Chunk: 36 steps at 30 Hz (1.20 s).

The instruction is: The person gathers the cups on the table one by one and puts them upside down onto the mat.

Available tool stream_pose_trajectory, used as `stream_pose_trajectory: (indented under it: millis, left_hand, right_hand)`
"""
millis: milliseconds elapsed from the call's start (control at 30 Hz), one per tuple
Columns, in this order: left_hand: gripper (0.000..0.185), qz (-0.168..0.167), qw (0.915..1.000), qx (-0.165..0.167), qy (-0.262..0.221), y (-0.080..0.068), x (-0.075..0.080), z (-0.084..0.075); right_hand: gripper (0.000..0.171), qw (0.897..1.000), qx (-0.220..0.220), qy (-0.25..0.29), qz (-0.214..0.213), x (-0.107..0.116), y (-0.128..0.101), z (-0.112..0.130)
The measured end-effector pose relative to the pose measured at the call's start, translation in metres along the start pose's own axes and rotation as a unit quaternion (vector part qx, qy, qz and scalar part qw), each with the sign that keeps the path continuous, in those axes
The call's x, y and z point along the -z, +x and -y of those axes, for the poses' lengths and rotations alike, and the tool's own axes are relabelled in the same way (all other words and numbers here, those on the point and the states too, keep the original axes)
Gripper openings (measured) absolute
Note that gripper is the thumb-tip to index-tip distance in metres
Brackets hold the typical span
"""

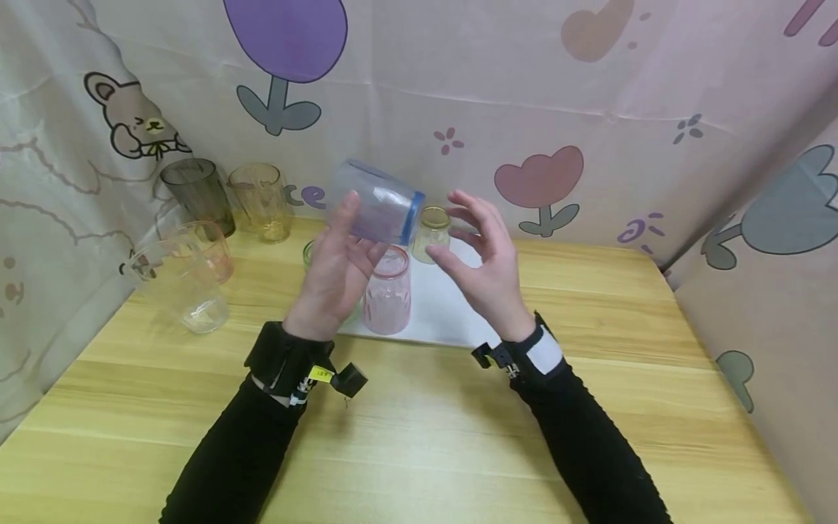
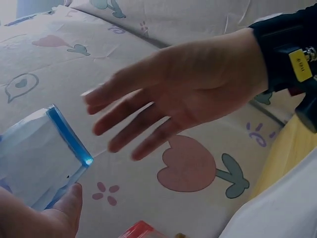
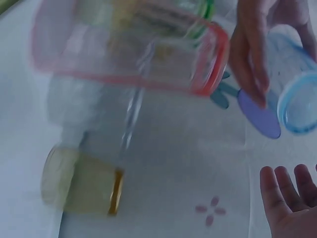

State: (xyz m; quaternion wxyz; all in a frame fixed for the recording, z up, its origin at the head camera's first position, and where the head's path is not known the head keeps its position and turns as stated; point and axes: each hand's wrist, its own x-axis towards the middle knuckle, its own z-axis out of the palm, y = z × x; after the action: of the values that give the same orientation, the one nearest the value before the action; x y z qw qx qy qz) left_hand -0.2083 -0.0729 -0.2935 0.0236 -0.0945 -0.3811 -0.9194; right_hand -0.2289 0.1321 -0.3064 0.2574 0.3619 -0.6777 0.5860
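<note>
My left hand [image 1: 340, 262] grips a pale blue translucent cup [image 1: 378, 202] with a darker blue rim, held up on its side above the table, rim pointing right. In the left wrist view the blue cup [image 2: 42, 158] sits against my thumb. My right hand [image 1: 481, 255] hovers just right of the rim, fingers spread and straight, holding nothing; the same right hand [image 2: 183, 94] shows in the left wrist view. A ribbed pink cup [image 1: 388, 292] stands on a white mat [image 1: 452, 309] below the blue cup, with a small yellow cup [image 1: 432, 233] behind it.
A green cup [image 1: 308, 255] is mostly hidden behind my left hand. At the back left stand a dark grey cup [image 1: 196, 193], an amber cup [image 1: 260, 200] and clear cups [image 1: 186, 287]. Printed cloth walls close in the wooden table [image 1: 589, 327].
</note>
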Motion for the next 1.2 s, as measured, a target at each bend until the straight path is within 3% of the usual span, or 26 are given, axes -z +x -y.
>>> stream_pose_trajectory:
  millis: [233, 433, 833, 1067, 1200]
  left_hand:
    - [0.099, 0.020, 0.9998, -0.003, 0.005, 0.000, 0.002, 0.004]
    - [0.106, 0.005, 0.9999, -0.009, -0.010, 0.000, 0.002, 0.003]
    - [0.107, 0.017, 0.9997, -0.007, 0.015, -0.002, -0.001, -0.001]
    - [0.076, 0.029, 0.9975, -0.038, 0.052, -0.001, 0.001, -0.003]
    - [0.075, 0.025, 0.9965, -0.053, 0.061, -0.001, 0.000, -0.007]
  right_hand:
    - [0.078, 0.999, 0.014, 0.037, 0.003, -0.034, 0.012, 0.003]
    - [0.075, 0.998, 0.016, 0.064, -0.007, -0.049, 0.018, 0.002]
    - [0.072, 0.995, 0.016, 0.096, -0.015, -0.042, 0.017, 0.003]
    - [0.079, 0.991, 0.025, 0.122, -0.043, -0.034, 0.021, 0.005]
    - [0.084, 0.989, 0.018, 0.128, -0.065, -0.028, 0.022, 0.008]
